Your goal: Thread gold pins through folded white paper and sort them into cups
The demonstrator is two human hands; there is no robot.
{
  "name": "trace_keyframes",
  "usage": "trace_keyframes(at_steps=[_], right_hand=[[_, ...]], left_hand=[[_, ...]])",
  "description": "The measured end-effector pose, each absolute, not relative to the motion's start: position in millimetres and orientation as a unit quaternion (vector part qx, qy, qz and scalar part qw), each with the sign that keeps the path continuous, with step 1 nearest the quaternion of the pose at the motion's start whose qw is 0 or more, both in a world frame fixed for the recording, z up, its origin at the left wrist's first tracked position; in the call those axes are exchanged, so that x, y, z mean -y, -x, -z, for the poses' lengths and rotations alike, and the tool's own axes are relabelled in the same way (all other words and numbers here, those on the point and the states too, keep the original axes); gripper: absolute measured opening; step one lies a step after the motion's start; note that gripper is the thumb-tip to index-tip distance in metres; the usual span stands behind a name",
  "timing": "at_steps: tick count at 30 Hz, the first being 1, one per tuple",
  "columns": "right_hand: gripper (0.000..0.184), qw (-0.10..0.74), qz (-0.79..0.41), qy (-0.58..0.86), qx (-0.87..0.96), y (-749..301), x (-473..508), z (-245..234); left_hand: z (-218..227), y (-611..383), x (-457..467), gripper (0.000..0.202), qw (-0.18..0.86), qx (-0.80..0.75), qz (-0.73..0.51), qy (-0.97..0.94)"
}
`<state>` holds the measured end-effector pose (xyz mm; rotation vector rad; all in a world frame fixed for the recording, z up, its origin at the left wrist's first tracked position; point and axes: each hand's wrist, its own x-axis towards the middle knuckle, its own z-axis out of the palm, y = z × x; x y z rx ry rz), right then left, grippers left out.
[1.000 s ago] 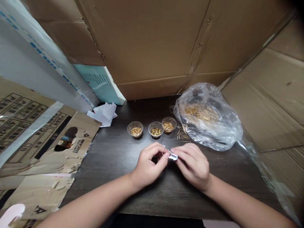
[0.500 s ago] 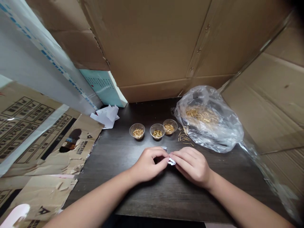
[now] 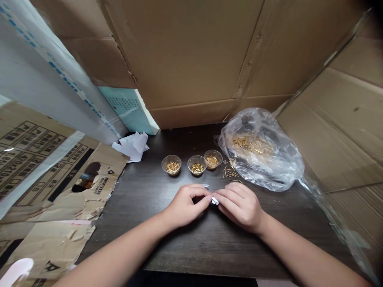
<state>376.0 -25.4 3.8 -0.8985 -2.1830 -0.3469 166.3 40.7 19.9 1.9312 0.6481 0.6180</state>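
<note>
Both your hands met at the frame's lower centre over the dark table (image 3: 149,247): your left hand (image 3: 184,207) and right hand (image 3: 241,205) pinched a small clear piece (image 3: 214,201) together between their fingertips, just above the tabletop. Another tiny clear bit (image 3: 206,186) lay right behind your left fingers. Three cups (image 3: 171,165) of gold pins sat in a row just above your hands, with loose pins (image 3: 231,172) scattered to their right, touching a plastic bag (image 3: 263,149) at centre right. Crumpled paper (image 3: 133,144) lay left of the cups.
</note>
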Motion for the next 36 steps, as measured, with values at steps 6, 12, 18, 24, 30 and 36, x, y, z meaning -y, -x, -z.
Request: trace_keyframes(at_steps=[6,12,18,24,30,36], right_hand=[[0.018,0.357,0.118,0.349,0.858,-376.4,23.7,-1.1],[0.017,0.353,0.103,0.363,0.856,-376.6,23.4,-2.4],[0.018,0.351,0.081,0.387,0.849,-376.6,21.8,-3.7],[0.017,0.346,0.073,0.392,0.849,-377.9,21.8,-3.1],[0.009,0.343,0.049,0.389,0.854,-380.0,24.1,-1.7],[0.005,0.324,0.044,0.406,0.853,-378.8,22.2,-1.5]], left_hand=[[-16.4,-165.9,-41.6,0.017,0.485,-0.311,-0.237,-0.782],[-16.1,-166.5,-42.8,0.016,0.511,-0.341,-0.232,-0.754],[-18.6,-167.4,-43.2,0.017,0.524,-0.351,-0.238,-0.739],[-18.0,-168.8,-41.1,0.02,0.527,-0.338,-0.255,-0.737],[-14.0,-170.1,-40.4,0.015,0.527,-0.322,-0.26,-0.742],[-12.6,-168.7,-40.1,0.01,0.479,-0.31,-0.289,-0.768]])
